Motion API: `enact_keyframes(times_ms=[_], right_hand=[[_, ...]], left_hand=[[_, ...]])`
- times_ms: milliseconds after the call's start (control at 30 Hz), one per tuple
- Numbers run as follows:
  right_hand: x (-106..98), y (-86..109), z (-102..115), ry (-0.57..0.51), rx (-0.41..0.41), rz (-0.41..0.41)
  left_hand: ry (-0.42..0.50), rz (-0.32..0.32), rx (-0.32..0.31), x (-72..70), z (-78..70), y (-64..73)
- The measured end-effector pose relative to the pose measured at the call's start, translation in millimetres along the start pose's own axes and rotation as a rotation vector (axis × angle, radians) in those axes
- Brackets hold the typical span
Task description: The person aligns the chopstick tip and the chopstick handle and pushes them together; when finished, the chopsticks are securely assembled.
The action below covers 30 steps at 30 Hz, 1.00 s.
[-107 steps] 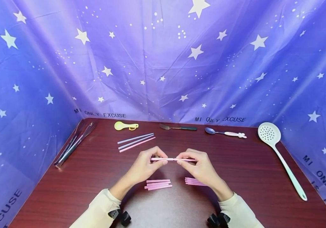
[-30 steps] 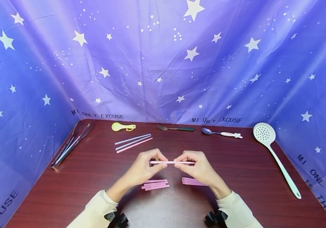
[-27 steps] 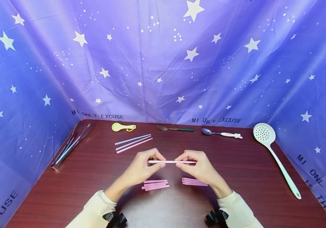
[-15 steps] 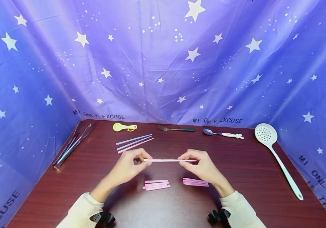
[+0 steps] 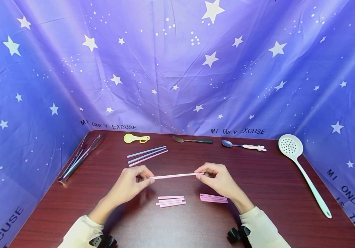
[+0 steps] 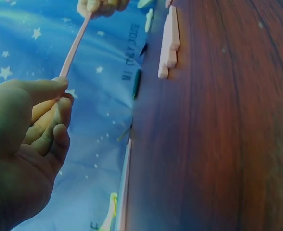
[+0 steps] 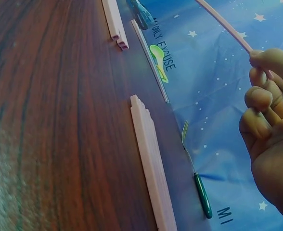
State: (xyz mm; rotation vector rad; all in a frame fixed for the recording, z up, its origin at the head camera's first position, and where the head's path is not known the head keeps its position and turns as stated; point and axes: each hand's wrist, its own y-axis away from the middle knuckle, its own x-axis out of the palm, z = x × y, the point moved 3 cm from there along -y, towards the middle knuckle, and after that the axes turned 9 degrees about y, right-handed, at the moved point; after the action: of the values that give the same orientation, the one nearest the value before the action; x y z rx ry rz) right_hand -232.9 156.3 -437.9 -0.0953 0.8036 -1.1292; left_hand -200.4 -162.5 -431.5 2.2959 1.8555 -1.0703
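A slim pink stick (image 5: 174, 176) is held roughly level above the table, stretched between both hands. The left hand (image 5: 133, 182) pinches its left end between thumb and fingertips. Toward the other end, the right hand (image 5: 216, 178) pinches it, with a short tip showing past the thumb. In the left wrist view the stick (image 6: 75, 48) runs from the near thumb up to the other hand. Below the hands lie two bunches of short pink sticks, a left bunch (image 5: 170, 201) and a right bunch (image 5: 213, 198); the right wrist view shows hollow-looking ends on the left bunch (image 7: 113, 21).
Behind the left hand lie two blue sticks (image 5: 146, 152) and a longer pink stick (image 5: 148, 158). Farther back are a yellow measuring spoon (image 5: 136, 138), a fork (image 5: 193, 140) and a spoon (image 5: 243, 145). A whisk (image 5: 81, 156) lies left, a slotted skimmer (image 5: 304, 175) right.
At first the hands were close together, with a seam visible between two pink pieces. Now one continuous stick shows, and the left hand has moved left to its end. The right hand stays nearly in place.
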Motion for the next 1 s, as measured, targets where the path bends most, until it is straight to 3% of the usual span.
enact_keyframes(times_ms=[367,633,900,1000], right_hand=[[-4,6.2,-13,-0.005,0.08,0.04],[-9,19.6,-22,-0.019,0.106,0.097],[-15,35.5,-33,0.057,0.131,0.111],[-18,41.2,-35,0.085,0.144,0.116]], left_hand=[[-0.021,-0.091,-0.114,-21.9,33.7,6.4],[-0.102,-0.157,-0.262,-35.8,61.9,6.5],[-0.165,-0.209,-0.237,-41.9,78.4,2.8],[-0.171,-0.214,-0.256,-41.9,83.7,2.6]])
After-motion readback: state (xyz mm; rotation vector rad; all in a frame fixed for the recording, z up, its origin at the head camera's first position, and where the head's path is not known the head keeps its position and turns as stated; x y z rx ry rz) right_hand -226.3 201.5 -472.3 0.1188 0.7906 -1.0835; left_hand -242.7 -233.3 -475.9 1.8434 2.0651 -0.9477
